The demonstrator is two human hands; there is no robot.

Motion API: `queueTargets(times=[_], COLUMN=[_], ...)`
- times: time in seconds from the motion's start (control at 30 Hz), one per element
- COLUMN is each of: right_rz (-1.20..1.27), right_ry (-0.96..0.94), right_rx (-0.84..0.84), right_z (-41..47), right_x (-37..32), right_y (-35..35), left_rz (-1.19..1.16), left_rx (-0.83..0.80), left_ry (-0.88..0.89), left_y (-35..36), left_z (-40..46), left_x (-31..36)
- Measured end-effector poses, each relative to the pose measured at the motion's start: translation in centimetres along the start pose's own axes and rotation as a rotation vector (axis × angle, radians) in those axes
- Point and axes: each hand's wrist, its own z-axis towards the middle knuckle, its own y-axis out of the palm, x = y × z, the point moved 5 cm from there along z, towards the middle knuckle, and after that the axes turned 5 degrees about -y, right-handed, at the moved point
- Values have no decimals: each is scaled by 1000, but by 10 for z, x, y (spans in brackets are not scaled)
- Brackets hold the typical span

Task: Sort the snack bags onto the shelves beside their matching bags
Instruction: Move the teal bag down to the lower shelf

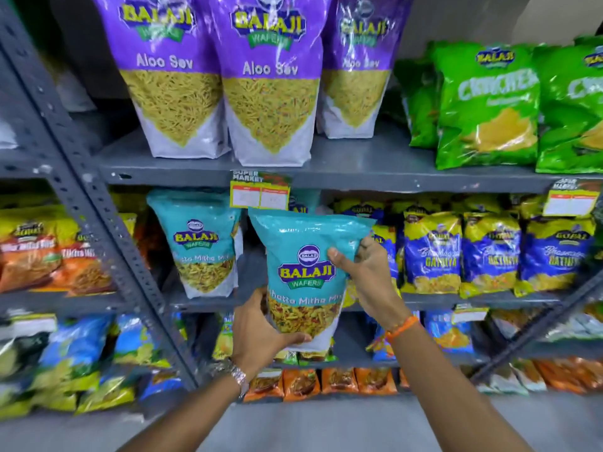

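I hold a teal Khatta Mitha Mix bag (303, 252) upright in front of the middle shelf (202, 303). My left hand (261, 334) grips its lower left corner and underside. My right hand (365, 272) grips its right edge, thumb on the front. A matching teal bag (199, 236) stands on the middle shelf just to the left, with a gap of bare shelf between the two bags. Another teal bag shows partly behind the held one.
Purple Aloo Sev bags (267, 79) and green Crunchex bags (486, 106) fill the top shelf. Blue-yellow Gathiya bags (430, 252) stand right of the gap. A grey slotted upright (107, 223) slants at left. Price tags (259, 194) hang from the upper shelf edge.
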Motion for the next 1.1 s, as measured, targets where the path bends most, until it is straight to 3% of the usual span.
queueTargets(times=[0.3, 0.6, 1.1], right_rz=[-96, -153, -197], right_ry=[92, 91, 140], right_rx=[-35, -44, -43], right_z=[47, 99, 119], right_x=[46, 70, 95], right_y=[8, 17, 16], left_rz=[37, -44, -36], left_rx=[15, 11, 32], left_ry=[-94, -60, -90], left_y=[27, 33, 47], left_z=[55, 114, 143], left_x=[-26, -37, -61])
